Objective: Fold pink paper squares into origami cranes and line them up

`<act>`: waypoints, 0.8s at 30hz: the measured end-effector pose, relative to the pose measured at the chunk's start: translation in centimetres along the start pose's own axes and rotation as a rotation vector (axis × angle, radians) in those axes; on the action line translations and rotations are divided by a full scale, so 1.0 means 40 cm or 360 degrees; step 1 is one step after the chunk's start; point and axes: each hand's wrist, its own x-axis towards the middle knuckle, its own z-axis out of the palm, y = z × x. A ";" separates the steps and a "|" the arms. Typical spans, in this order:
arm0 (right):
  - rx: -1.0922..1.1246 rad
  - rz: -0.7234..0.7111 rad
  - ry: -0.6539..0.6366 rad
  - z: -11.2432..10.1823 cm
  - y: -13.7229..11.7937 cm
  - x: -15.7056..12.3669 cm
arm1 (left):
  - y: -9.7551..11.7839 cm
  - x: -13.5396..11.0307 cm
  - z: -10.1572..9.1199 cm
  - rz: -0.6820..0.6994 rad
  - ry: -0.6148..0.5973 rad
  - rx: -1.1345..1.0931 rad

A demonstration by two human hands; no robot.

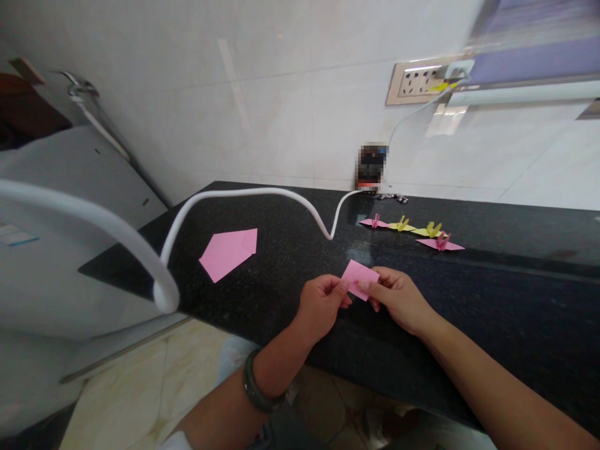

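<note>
Matt pink paper [360, 279], glossy speckled black stone counter [492, 312], smooth white plastic cable [262, 194], shiny pale wall tiles [281, 94]

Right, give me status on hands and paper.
Left hand and right hand both pinching the folded pink paper over the black countertop. White cable and another folded pink sheet lie left, clear of the hands.

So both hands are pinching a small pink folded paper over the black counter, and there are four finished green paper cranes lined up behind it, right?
Not quite. The head view shows the four cranes are pink and yellow, not green. The rest holds: the left hand and right hand both pinch the small pink folded paper over the black counter.
</note>
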 end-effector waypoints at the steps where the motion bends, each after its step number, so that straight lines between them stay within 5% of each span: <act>1: -0.0026 0.0012 -0.0028 0.003 0.000 0.000 | -0.001 0.000 -0.001 0.0021 0.0007 0.0037; 17: -0.0148 0.0016 -0.0333 -0.020 -0.004 0.007 | -0.005 -0.003 -0.008 0.0098 0.0045 0.0115; 24: -0.0203 -0.0032 -0.0170 -0.026 0.016 0.021 | -0.013 0.001 -0.011 0.0080 0.0064 0.0080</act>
